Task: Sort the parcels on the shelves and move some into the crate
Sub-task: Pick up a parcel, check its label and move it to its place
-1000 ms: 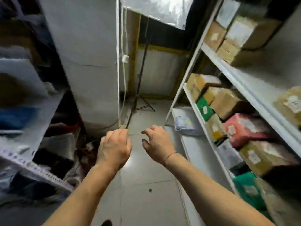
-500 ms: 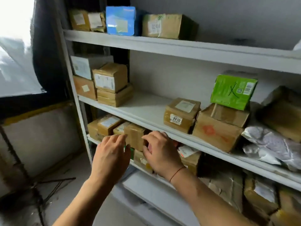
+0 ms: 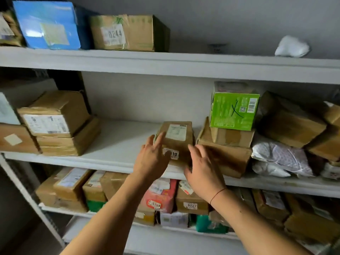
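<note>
**Both hands on a small parcel, middle shelf**

The small parcel (image 3: 176, 142) sits on the middle shelf (image 3: 117, 144), just left of a bigger brown box (image 3: 226, 159). A white shipping label lies on its top; the front sticker shows "10", the rest hidden by the left thumb. The left hand (image 3: 152, 159) touches its left side, fingers spread and nearly straight. The right hand (image 3: 202, 172) lies at its right front corner with relaxed, spread fingers; whether it grips cannot be told.

A green box (image 3: 233, 113) marked with a black X and a barcode stands on the brown stack. On the top shelf (image 3: 184, 65), a brown box (image 3: 127, 33) reads "0244" beside a blue box (image 3: 47, 24). Below, a red parcel (image 3: 161, 196) reads "0164" and a brown one (image 3: 191, 201) "0227".
</note>
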A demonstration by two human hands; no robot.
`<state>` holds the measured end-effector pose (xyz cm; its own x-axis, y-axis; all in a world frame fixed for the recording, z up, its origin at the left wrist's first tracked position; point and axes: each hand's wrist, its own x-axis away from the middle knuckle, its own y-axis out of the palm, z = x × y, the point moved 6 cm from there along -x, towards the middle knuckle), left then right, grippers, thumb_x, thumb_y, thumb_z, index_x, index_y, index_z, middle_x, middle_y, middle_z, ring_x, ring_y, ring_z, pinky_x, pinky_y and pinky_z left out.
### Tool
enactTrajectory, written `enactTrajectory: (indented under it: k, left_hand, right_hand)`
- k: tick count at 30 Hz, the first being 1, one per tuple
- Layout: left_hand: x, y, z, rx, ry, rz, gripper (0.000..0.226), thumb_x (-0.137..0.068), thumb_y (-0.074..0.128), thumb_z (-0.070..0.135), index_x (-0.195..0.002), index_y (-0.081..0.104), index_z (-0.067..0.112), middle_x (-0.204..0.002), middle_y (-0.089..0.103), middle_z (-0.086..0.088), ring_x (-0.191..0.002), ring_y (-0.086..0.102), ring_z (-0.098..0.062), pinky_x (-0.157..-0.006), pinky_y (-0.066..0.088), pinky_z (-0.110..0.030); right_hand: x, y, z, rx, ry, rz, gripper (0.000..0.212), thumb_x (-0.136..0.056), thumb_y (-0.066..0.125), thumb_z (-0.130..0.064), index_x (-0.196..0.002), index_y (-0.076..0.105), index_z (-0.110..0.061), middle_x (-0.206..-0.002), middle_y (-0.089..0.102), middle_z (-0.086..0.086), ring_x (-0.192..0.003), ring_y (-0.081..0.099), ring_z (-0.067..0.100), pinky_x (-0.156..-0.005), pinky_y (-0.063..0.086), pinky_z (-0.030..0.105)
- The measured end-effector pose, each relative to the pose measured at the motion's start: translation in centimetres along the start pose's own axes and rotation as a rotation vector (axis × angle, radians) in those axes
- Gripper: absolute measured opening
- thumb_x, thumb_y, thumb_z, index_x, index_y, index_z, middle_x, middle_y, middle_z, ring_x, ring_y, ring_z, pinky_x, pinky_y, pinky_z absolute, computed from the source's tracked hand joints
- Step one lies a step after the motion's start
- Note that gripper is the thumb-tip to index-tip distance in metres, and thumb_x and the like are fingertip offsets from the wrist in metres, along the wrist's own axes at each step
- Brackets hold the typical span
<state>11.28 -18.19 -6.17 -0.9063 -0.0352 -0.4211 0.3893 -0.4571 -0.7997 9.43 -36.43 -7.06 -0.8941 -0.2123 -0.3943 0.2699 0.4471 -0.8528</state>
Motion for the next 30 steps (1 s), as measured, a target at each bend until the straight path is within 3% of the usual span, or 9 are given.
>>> enactTrajectory:
  k: [4,8,13,15,17,19,21,25,30]
  left_hand:
    - [-2.7,3.0,-2.2,0.136,-0.042,-0.116,0.089,-0.090,0.075,0.060,-0.163,0.031,0.036,-0.162,0.039,-0.016,-0.134,0.057,-0.042,-0.108,0.052,-0.044]
    - [-1.1,3.3,-2.6,0.249,0.002,0.027,0.084,-0.084,0.087,0.043,-0.155,0.044,0.031,-0.150,0.052,0.001,-0.115,0.064,-0.017,-0.099,0.059,-0.034]
    - [1.2,2.5,-2.7,0.483,0.084,0.230,0.065,-0.090,0.080,-0.002,-0.145,0.061,0.027,-0.137,0.064,0.006,-0.111,0.064,0.011,-0.090,0.056,-0.011]
    - [1.5,2.1,-3.5,0.541,0.020,0.275,0.064,-0.089,0.083,0.003,-0.141,0.064,0.034,-0.126,0.071,0.010,-0.109,0.068,0.005,-0.088,0.056,-0.010]
    - [1.5,1.3,-5.0,0.673,-0.146,0.259,0.057,-0.088,0.087,0.018,-0.138,0.068,0.038,-0.112,0.074,0.012,-0.099,0.074,-0.006,-0.084,0.062,-0.023]
    - [1.5,0.6,-6.7,1.039,-0.370,0.201,0.053,-0.087,0.086,0.017,-0.136,0.071,0.030,-0.108,0.077,-0.001,-0.094,0.079,-0.021,-0.078,0.067,-0.039]
    - [1.6,-0.2,-8.0,1.356,-0.527,0.132,0.040,-0.091,0.079,0.017,-0.131,0.072,0.016,-0.114,0.079,-0.012,-0.095,0.080,-0.031,-0.075,0.067,-0.044]
    - [1.5,-0.9,-10.1,1.734,-0.859,-0.012,0.038,-0.097,0.070,0.030,-0.117,0.072,-0.001,-0.108,0.076,-0.033,-0.081,0.081,-0.037,-0.057,0.065,-0.027]
    - [0.6,-2.2,-11.3,1.771,-0.914,-0.110,0.029,-0.103,0.067,0.023,-0.114,0.073,-0.003,-0.104,0.077,-0.031,-0.080,0.080,-0.041,-0.062,0.067,-0.030]
  right_hand:
    - [-1.3,2.0,-0.1,-0.008,0.022,0.096,0.078,-0.096,0.068,-0.032,-0.163,0.033,-0.018,-0.156,0.034,0.005,-0.140,0.046,0.028,-0.114,0.048,0.039]
    - [-0.7,3.0,0.1,-0.163,0.034,0.203,0.075,-0.094,0.071,-0.027,-0.160,0.038,-0.016,-0.148,0.036,0.006,-0.129,0.056,0.030,-0.107,0.054,0.039]
    - [0.3,3.8,0.8,-0.533,0.119,0.291,0.066,-0.099,0.067,-0.035,-0.156,0.039,-0.022,-0.143,0.045,0.002,-0.121,0.059,0.012,-0.103,0.055,0.028]
    - [0.2,3.7,1.2,-0.611,0.176,0.258,0.069,-0.098,0.061,-0.052,-0.158,0.039,-0.024,-0.141,0.047,-0.001,-0.115,0.059,0.004,-0.096,0.055,0.023]
    - [0.3,3.7,0.9,-0.715,0.231,0.200,0.070,-0.095,0.056,-0.060,-0.157,0.039,-0.033,-0.147,0.046,-0.005,-0.121,0.058,0.004,-0.090,0.053,0.012]
    - [0.4,3.5,-0.1,-0.910,0.262,0.186,0.065,-0.099,0.056,-0.056,-0.159,0.037,-0.041,-0.155,0.046,-0.007,-0.130,0.055,0.003,-0.088,0.048,0.003]
    - [-0.4,2.8,-1.2,-1.023,0.250,0.208,0.063,-0.102,0.057,-0.055,-0.161,0.035,-0.048,-0.164,0.041,-0.013,-0.145,0.044,-0.002,-0.101,0.040,0.001]
    - [-5.6,2.8,-3.6,-1.084,0.252,0.103,0.055,-0.100,0.064,-0.060,-0.151,0.044,-0.061,-0.165,0.034,-0.030,-0.150,0.032,-0.005,-0.116,0.030,0.021]
    - [-9.6,7.0,-4.5,-1.140,0.370,0.008,0.074,-0.069,0.083,-0.072,-0.138,0.059,-0.055,-0.149,0.060,-0.011,-0.138,0.057,0.018,-0.118,0.048,0.050]
